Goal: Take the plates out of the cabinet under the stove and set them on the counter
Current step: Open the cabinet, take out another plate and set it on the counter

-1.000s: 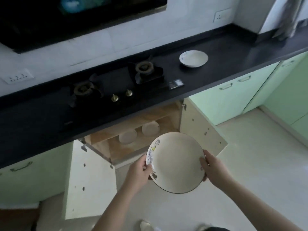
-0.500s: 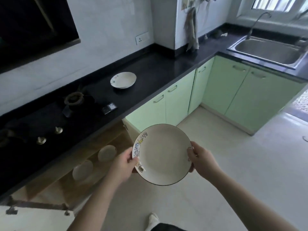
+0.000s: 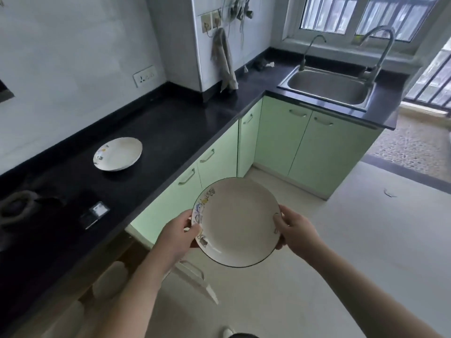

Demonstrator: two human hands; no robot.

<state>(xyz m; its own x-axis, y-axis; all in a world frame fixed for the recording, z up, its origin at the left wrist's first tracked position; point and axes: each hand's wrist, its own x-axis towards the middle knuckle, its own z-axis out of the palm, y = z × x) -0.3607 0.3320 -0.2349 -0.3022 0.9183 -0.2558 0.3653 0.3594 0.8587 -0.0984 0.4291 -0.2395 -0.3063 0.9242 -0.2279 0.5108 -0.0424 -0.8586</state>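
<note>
Plate (image 3: 238, 219) face-up, tilted toward camera.

no readable text, plate decoration only small pictures

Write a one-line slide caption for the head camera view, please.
Both hands, left hand and right hand, hold a plate near the counter.

The left hand (image 3: 179, 234) and right hand (image 3: 294, 231) grip opposite rims of a cream plate with a dark edge (image 3: 238, 222), held over the floor beside the black tabletop (image 3: 170, 132). A second plate (image 3: 117, 154) rests there, near the stove burner (image 3: 17, 207).
</note>
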